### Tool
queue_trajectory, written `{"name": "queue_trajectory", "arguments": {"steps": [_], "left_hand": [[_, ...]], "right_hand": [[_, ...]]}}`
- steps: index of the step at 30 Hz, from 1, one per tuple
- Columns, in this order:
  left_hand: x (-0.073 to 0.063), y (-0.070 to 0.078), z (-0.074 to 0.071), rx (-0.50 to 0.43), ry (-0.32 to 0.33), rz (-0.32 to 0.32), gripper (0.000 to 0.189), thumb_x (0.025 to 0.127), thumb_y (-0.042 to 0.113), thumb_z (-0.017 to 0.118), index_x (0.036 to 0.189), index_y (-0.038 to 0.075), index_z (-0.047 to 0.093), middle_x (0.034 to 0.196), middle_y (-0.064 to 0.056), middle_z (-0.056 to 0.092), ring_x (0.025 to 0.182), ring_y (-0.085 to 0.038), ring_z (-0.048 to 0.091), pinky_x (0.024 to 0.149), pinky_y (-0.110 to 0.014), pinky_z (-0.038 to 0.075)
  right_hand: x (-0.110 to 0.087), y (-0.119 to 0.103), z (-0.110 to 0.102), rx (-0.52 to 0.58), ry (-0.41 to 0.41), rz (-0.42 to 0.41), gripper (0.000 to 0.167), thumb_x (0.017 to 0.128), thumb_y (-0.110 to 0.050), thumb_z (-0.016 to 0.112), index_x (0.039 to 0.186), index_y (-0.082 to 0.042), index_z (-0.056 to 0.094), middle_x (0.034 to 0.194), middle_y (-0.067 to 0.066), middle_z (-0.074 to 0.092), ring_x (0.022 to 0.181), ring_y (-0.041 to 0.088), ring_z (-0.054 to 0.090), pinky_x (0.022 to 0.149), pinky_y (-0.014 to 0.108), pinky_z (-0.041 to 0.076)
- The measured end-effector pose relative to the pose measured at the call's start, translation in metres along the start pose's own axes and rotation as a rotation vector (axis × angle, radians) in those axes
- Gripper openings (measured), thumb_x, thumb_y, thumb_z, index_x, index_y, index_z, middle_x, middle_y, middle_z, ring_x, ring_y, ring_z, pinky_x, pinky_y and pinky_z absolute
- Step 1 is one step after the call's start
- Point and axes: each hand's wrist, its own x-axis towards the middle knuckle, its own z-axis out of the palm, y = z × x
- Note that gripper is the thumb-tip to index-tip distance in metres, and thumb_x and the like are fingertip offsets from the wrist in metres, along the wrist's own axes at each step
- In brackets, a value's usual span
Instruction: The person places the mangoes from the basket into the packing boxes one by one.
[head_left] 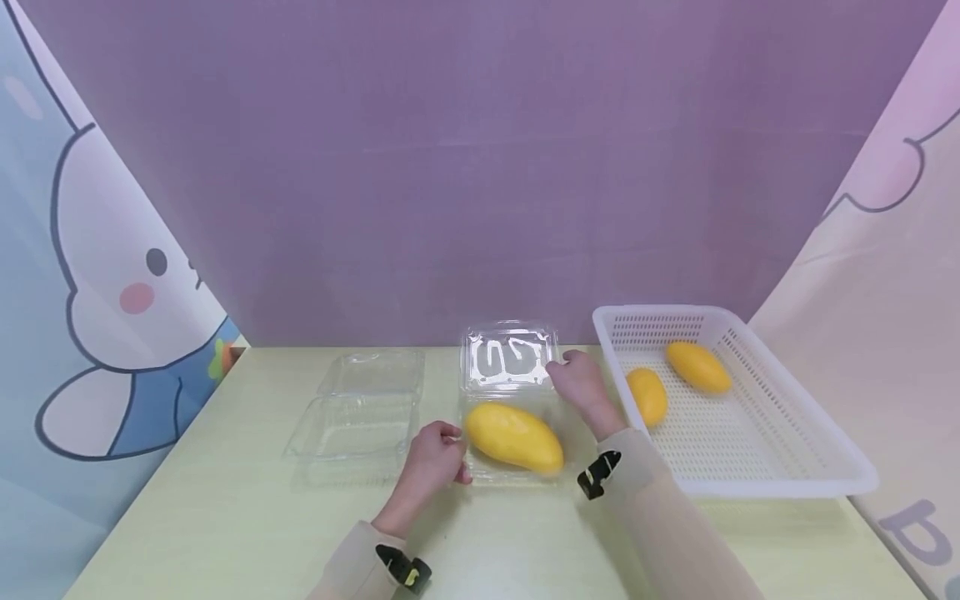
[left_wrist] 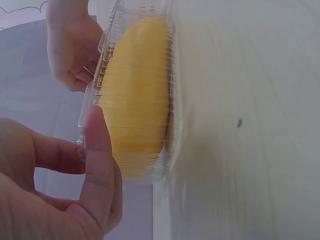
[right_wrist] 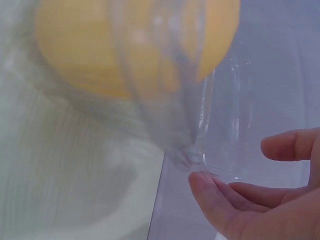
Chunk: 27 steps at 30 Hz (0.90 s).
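A yellow mango [head_left: 513, 437] lies in the base of a clear plastic clamshell box [head_left: 491, 481], whose lid [head_left: 510, 357] stands raised at the back. My left hand [head_left: 437, 457] is at the box's left front side. In the left wrist view, the thumb and fingers of that hand [left_wrist: 75, 185] pinch the base's rim. My right hand [head_left: 583, 387] is by the lid's right edge. In the right wrist view, a fingertip of this hand [right_wrist: 255, 200] touches the clear plastic edge, while the thumb stays apart from it.
A second clear clamshell box [head_left: 360, 425] lies open on the pale table [head_left: 225, 500] to the left. At the right stands a white perforated basket [head_left: 780, 487] with two mangoes, one near its left wall [head_left: 647, 397] and another farther back [head_left: 699, 367]. A purple backdrop [head_left: 480, 183] rises behind.
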Motion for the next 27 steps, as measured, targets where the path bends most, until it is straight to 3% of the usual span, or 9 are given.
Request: {"name": "queue_trajectory", "arguments": {"steps": [6,13,27], "left_hand": [[0.001,-0.002,0.0,0.01,0.005,-0.004,0.03,0.095,0.004,0.056,0.122,-0.009,0.056,0.086,-0.013,0.06,0.056,-0.017,0.063,0.06,-0.031,0.052],[0.002,-0.002,0.0,0.003,0.003,-0.002,0.031,0.095,0.003,0.056,0.123,-0.009,0.056,0.089,-0.014,0.06,0.056,-0.016,0.064,0.06,-0.03,0.053],[0.005,-0.003,-0.001,-0.004,0.007,-0.01,0.031,0.095,0.003,0.056,0.123,-0.009,0.055,0.09,-0.017,0.061,0.057,-0.017,0.064,0.061,-0.031,0.053]], "right_hand": [[-0.002,-0.004,-0.002,0.037,0.026,0.004,0.057,0.096,-0.019,0.051,0.142,0.015,0.045,0.139,0.033,0.053,0.126,0.043,0.054,0.104,0.052,0.045],[-0.003,-0.006,-0.007,0.108,0.052,0.011,0.055,0.097,-0.019,0.05,0.141,0.014,0.047,0.14,0.033,0.051,0.128,0.043,0.051,0.105,0.053,0.044],[-0.006,-0.013,-0.016,0.149,0.043,0.011,0.049,0.098,-0.02,0.051,0.14,0.006,0.053,0.135,0.027,0.057,0.123,0.039,0.055,0.104,0.051,0.044]]}}
